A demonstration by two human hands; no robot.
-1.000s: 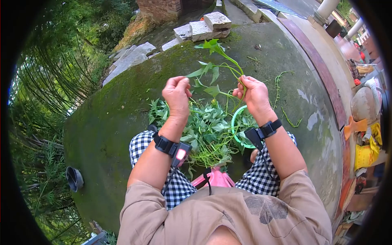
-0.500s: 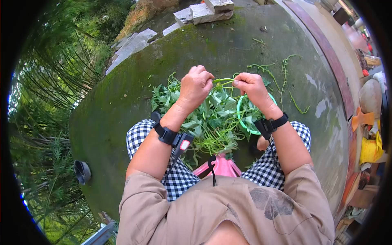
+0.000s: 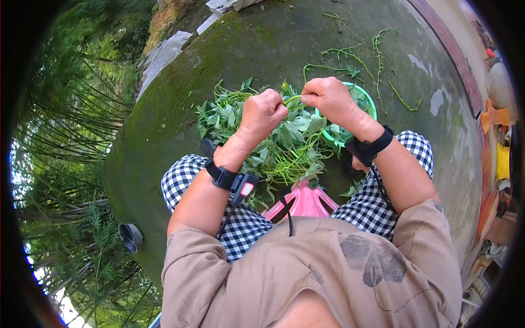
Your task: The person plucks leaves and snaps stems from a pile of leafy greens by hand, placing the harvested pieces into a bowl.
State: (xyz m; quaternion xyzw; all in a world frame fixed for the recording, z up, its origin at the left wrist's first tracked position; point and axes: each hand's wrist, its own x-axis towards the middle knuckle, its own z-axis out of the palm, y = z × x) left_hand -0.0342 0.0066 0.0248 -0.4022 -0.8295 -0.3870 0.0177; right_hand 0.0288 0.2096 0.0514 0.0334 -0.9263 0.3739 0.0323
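Observation:
A thin green vine stem [image 3: 293,100] stretches between my two hands. Its left end is pinched in the closed fingers of my left hand [image 3: 258,116]. The thumb and fingertips of my right hand [image 3: 332,101] grip the other end. Below both hands lies a heap of leafy green vines [image 3: 284,156], its cut stems bunched toward me. A bright green round basket [image 3: 374,104] with leaves in it stands under my right hand and forearm, partly hidden by them.
A pink plastic stool [image 3: 307,203] is between my knees, at the near end of the heap. Bare stems [image 3: 378,60] lie scattered on the mossy concrete ground beyond the basket. Stone blocks [image 3: 164,57] line the far left edge; a dark pot [image 3: 130,237] lies at left.
The view has shifted, so the heap and basket sit differently in it. My hands have come closer together, leaving a shorter length of stem showing between them.

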